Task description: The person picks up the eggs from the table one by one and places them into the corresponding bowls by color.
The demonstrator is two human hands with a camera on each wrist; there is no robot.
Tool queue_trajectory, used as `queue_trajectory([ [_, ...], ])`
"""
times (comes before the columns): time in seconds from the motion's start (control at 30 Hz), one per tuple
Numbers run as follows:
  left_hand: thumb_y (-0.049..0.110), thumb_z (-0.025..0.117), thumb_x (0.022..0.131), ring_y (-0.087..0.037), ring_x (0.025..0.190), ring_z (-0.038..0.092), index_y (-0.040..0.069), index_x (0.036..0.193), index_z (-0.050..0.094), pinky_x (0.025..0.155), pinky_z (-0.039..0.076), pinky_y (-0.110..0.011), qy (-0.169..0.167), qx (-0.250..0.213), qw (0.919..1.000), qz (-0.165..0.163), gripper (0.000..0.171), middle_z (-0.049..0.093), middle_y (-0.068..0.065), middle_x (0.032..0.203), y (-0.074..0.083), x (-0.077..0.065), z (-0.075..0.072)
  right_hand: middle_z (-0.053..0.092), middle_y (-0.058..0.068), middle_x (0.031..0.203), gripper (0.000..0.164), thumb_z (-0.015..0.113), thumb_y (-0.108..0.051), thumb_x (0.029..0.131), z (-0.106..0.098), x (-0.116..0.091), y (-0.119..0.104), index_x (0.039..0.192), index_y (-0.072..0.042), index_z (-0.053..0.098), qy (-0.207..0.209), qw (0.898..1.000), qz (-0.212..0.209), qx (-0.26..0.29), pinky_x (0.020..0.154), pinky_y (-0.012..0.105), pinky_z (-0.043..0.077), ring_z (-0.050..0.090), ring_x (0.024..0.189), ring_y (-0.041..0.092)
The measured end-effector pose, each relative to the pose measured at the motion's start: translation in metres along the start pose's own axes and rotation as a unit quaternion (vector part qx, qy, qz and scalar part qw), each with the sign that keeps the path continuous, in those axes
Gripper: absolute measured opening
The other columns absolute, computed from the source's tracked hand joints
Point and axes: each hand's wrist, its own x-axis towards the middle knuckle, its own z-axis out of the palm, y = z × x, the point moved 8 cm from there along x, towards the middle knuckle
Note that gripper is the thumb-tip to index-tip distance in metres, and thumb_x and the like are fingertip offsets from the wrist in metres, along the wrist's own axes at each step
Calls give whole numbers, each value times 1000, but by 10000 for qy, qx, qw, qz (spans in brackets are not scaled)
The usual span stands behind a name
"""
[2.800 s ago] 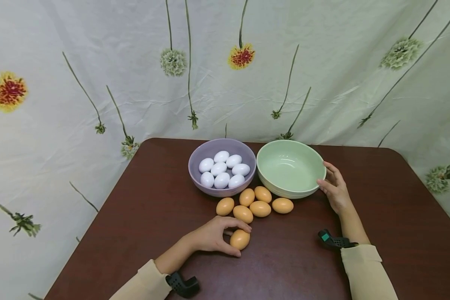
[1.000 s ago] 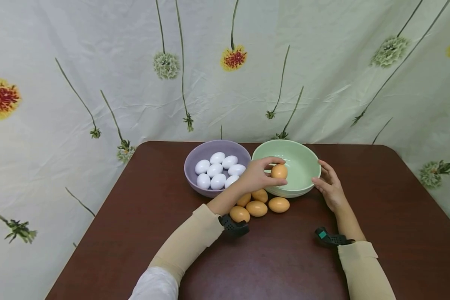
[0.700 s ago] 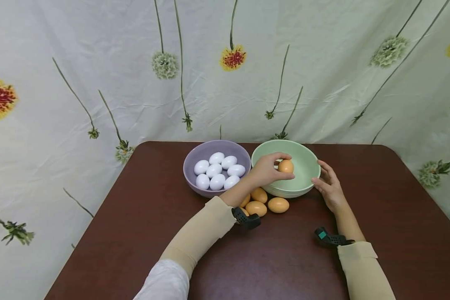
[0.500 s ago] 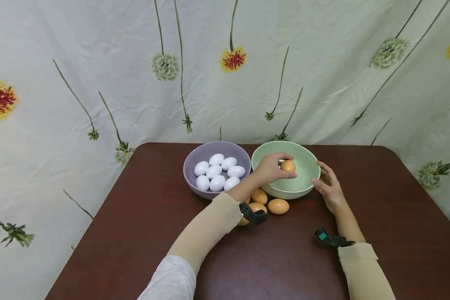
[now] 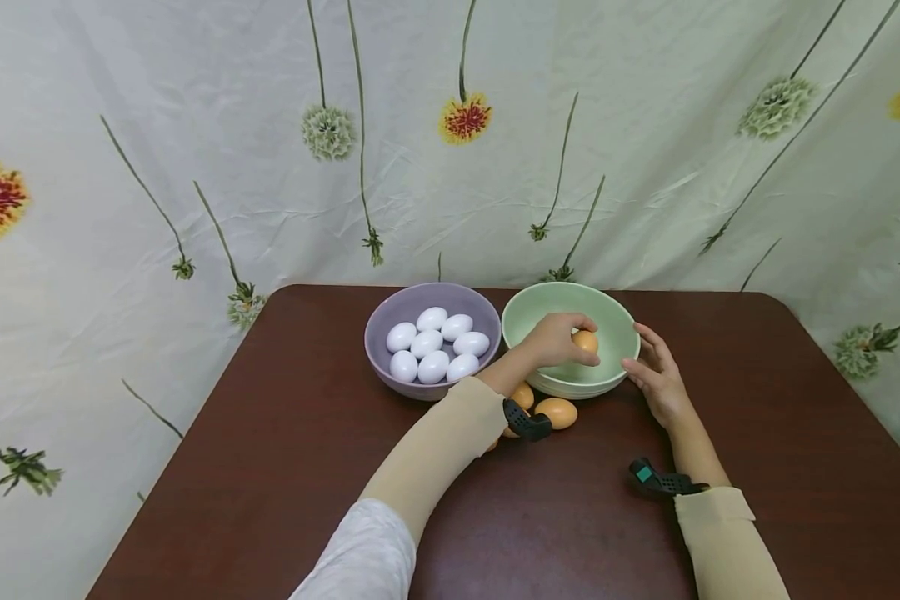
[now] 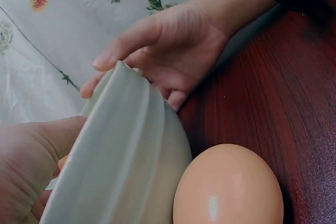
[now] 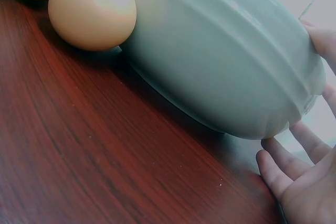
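My left hand (image 5: 555,340) reaches into the light green bowl (image 5: 528,310) and pinches a brown egg (image 5: 585,342) between thumb and fingers, low inside the rim. Part of that egg is hidden by the fingers. At the bowl's right side, my right hand (image 5: 662,379) holds the rim, its thumb near the front and the fingers spread along the outer wall, as the right wrist view shows. Another brown egg (image 5: 557,413) lies on the table against the front of the bowl. More brown eggs (image 5: 522,396) are partly covered by my left wrist.
Directly left of the green bowl stands a purple bowl (image 5: 385,312) holding several white eggs (image 5: 427,343). Both bowls sit near the back edge of the dark red-brown table (image 5: 285,433). A flower-printed cloth (image 5: 270,108) hangs behind it.
My left hand took hold of a brown egg at the front of the table, carried it up and right, and lowered it into the green bowl. The right hand stays at the rim.
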Motion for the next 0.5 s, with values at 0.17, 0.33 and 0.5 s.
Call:
queue_trajectory([
  [0.17,27,81,81,-11,113,56,12,127,64,89,41,-17,-334,268,9990,-115,50,62,0,127,-3,4,7,40,5,131,54,56,6,93,-1,1,0,140,-18,46,24,10000,-9,13,80,20,49,56,101,10],
  [0.33,27,80,82,-10,106,57,13,126,65,84,41,-17,-655,878,9938,-174,49,64,1,124,-7,9,16,40,6,132,54,56,6,93,-1,1,2,140,-20,47,27,10000,25,-18,79,20,48,56,100,11],
  [0.5,28,79,83,-9,98,56,14,126,65,80,40,-17,-904,1378,9863,-100,48,65,2,121,-7,12,23,39,7,132,54,56,5,94,-3,1,3,140,-20,46,42,9999,77,-51,79,19,48,55,100,11],
])
